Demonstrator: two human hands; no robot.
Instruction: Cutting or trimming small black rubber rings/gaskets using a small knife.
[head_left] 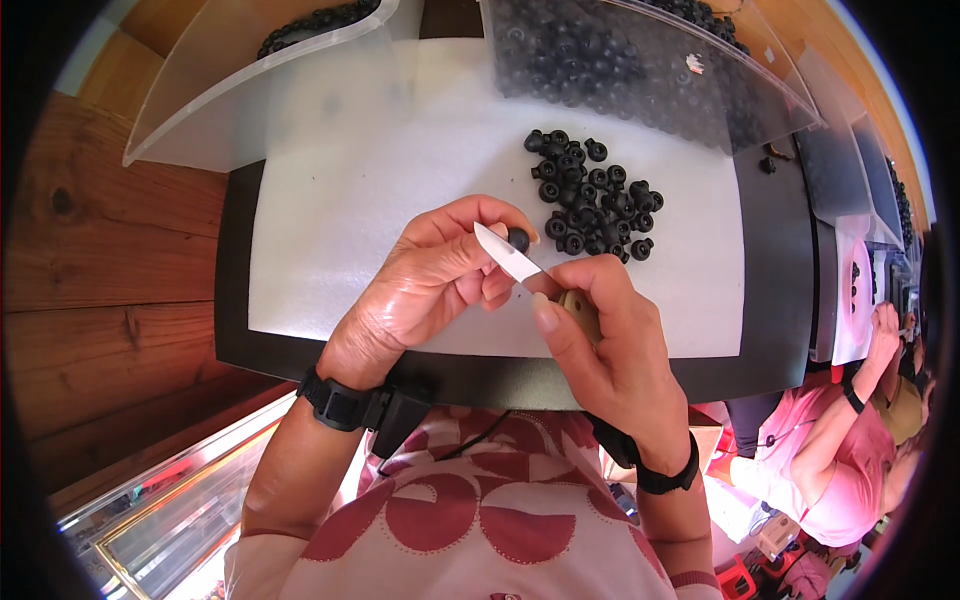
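Between the thumb and fingers of my left hand (437,262) is a small round black part (518,239), partly covered by the fingertips. My right hand (622,350) grips a small knife (508,254) by its tan handle, the thumb lying along it. The pale blade points up and to the left and lies against or just in front of the black part; whether it touches, I cannot tell. A loose heap of similar black knobbed parts (597,200) with ring-like ends rests on the white sheet (340,250), just beyond my right hand.
A clear bin (640,75) full of black parts stands at the back right, another clear bin (230,100) at the back left. The sheet covers a dark table (775,300). Wooden boards (110,250) lie to the left. At far right a person in pink (840,440) works nearby.
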